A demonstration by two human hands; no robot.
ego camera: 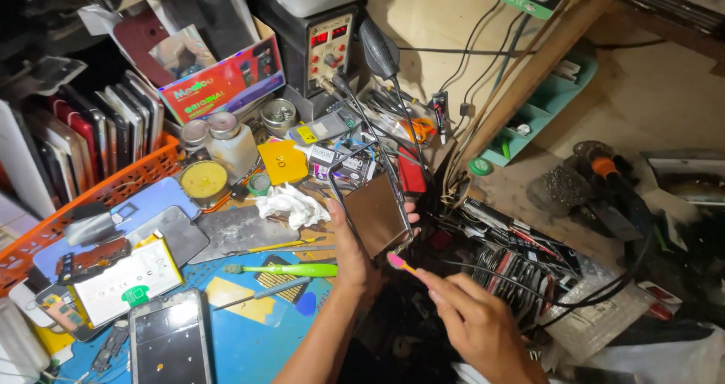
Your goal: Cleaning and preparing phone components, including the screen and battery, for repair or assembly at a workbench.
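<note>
Phone frame (375,212) upright in left hand (351,256), right hand (476,320) pinching seemingly pink tool (400,263)

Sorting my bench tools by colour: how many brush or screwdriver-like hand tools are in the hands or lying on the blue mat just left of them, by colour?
Pink: 1, the pink brush pinched in the right hand, beside the phone frame held by the left hand.
Green: 1, the green-handled brush on the blue mat.
Grey: 1, the grey tool below it.
Total: 3

Warm light falls from above onto the worktop (249,346), bright at the centre. The corners sink into deep shadow, the far right is dim and soft, and edges bend slightly.
</note>
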